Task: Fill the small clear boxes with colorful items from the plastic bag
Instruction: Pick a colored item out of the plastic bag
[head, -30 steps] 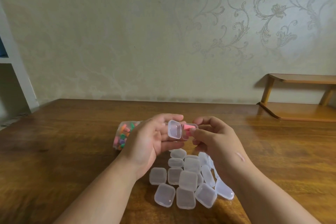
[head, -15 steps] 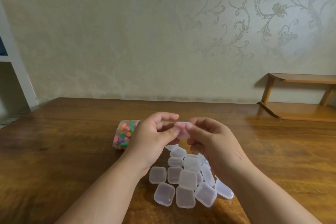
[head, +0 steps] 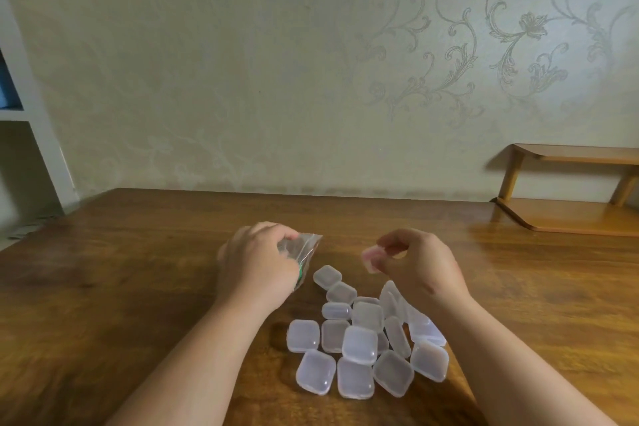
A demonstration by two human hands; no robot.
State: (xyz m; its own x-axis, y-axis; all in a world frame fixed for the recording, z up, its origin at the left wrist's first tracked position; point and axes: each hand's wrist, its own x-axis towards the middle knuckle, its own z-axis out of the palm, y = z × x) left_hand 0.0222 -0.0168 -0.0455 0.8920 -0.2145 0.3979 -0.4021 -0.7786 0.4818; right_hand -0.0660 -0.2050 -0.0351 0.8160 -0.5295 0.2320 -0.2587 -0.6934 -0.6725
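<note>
Fingers (head: 397,238) of the right hand (head: 416,268) are pinching a small box (head: 370,258) with something pink inside, above the table (head: 138,287). Further left, the left hand (head: 257,261) is curling around the plastic bag (head: 306,245), with the pile of clear boxes (head: 363,339) lying nearer.

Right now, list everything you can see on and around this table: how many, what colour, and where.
small clear boxes: about sixteen, overlapping so the count is rough, translucent white, piled on the table near the person
filled box: one, clear with pink inside, blurred, held above the pile
plastic bag: one, clear, a green item showing, on the table left of the pile
table: one, brown wood
low shelf: one, light wood, far right by the wall
white shelving: one, left edge
wall: cream, scroll pattern
left hand: grips the plastic bag
right hand: fingers pinch the filled box
</note>
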